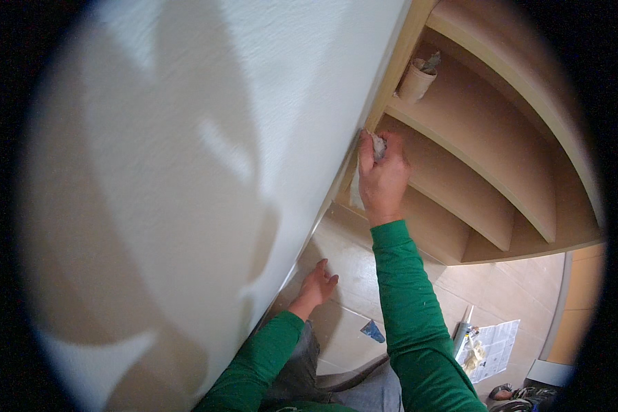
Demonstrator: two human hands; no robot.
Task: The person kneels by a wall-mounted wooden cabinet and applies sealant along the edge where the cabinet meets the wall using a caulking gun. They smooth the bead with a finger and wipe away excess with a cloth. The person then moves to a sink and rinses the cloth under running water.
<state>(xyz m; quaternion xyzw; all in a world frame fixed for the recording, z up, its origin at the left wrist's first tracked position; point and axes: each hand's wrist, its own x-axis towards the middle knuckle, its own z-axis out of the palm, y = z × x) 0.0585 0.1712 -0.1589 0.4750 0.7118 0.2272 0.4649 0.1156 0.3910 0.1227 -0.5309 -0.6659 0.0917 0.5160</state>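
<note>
My right hand [386,180] reaches up to the side edge of a wooden shelf unit [470,175], where it meets a white wall [309,89]. Its fingers are closed around a small whitish crumpled wad, perhaps a rag or tissue [378,147], held against the seam. Something pale shows behind the wrist, too covered to name. Lower down, close to the base of the wall, my left hand [315,285] hangs over the floor with fingers apart and nothing in it.
A beige pot with a plant [417,81] stands on an upper shelf. On the tiled floor [347,302] lies a small blue object [373,332]. To the right, a caulking tube [463,332] and yellowish scraps [475,354] rest by a newspaper sheet [499,349].
</note>
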